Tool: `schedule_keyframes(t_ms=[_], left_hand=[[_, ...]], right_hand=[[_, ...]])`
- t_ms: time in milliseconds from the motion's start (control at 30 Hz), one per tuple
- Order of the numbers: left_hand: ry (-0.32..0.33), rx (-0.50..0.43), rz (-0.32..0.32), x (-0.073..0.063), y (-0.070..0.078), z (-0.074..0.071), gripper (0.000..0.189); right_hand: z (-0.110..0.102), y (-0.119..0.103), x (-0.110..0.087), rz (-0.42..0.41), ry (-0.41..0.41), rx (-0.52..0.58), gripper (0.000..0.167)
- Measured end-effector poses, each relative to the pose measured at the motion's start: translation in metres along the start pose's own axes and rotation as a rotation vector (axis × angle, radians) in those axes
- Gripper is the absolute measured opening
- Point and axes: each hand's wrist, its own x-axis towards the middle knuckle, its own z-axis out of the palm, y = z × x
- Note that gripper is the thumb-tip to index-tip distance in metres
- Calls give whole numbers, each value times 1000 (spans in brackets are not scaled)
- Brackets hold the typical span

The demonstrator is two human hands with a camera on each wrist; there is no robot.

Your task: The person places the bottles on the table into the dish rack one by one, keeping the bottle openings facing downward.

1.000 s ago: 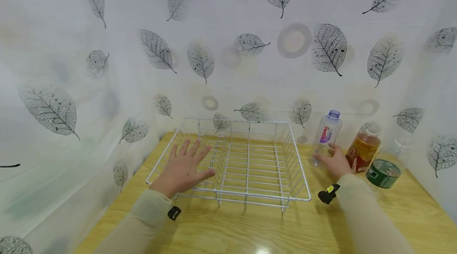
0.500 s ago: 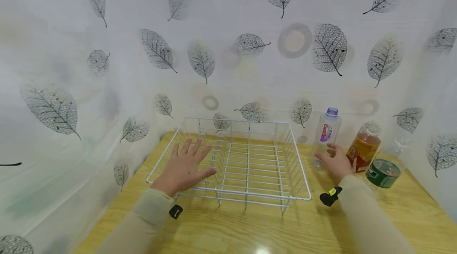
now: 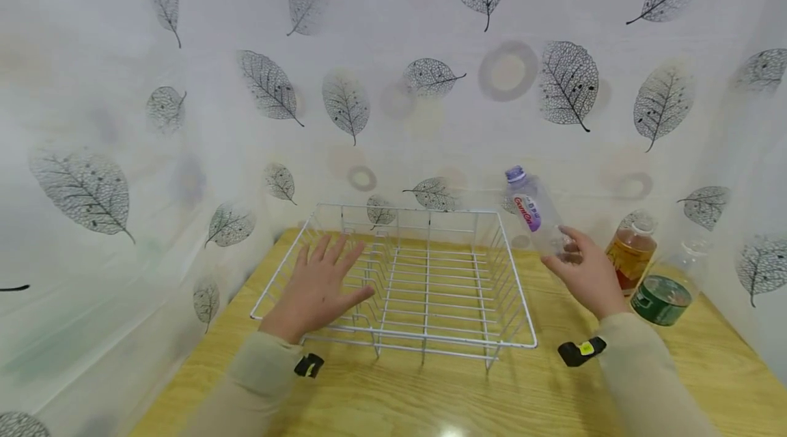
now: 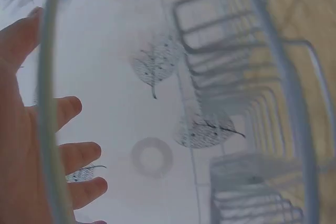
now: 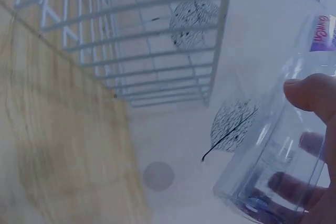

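Observation:
My right hand [image 3: 587, 272] grips a clear plastic bottle [image 3: 533, 213] near its base, to the right of a white wire rack [image 3: 424, 338]. The bottle has a purple neck and a red-and-purple label, and it leans to the left in the air. In the right wrist view, the thumb lies on the near side of the bottle [image 5: 278, 145] and the fingers show through from behind it. Over the rack's left part, my left hand [image 3: 316, 287] is spread with straight fingers and holds nothing. The left wrist view shows those fingers beside the rack's rim wire [image 4: 47, 103].
Right of my right hand stand a bottle with amber contents [image 3: 631, 252] and a clear jar [image 3: 667, 293] with a green band at its lower part. A leaf-print sheet [image 3: 393, 82] hangs behind and at the sides of the wooden table [image 3: 393, 396].
My right hand has lifted the clear bottle off the table and tipped it leftward, towards the rack. My left hand has stayed nearly in place, and so has the rack.

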Motion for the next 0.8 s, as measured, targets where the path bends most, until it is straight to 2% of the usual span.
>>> schedule_keyframes(t_ms=[200, 267, 400, 600, 800], left_hand=[[90, -64, 60, 10, 29, -12, 88], [120, -60, 85, 13, 40, -14, 90], [173, 6, 133, 18, 64, -17, 95], [192, 53, 181, 24, 92, -18, 94], [168, 45, 218, 25, 105, -11, 94]], right_hand=[[-2, -49, -11, -131, -69, -204, 82], [0, -63, -14, -180, -82, -291, 80], [9, -86, -20, -278, -63, -407, 75], [28, -111, -25, -406, -47, -453, 74], [47, -123, -33, -528, -7, -467, 76]])
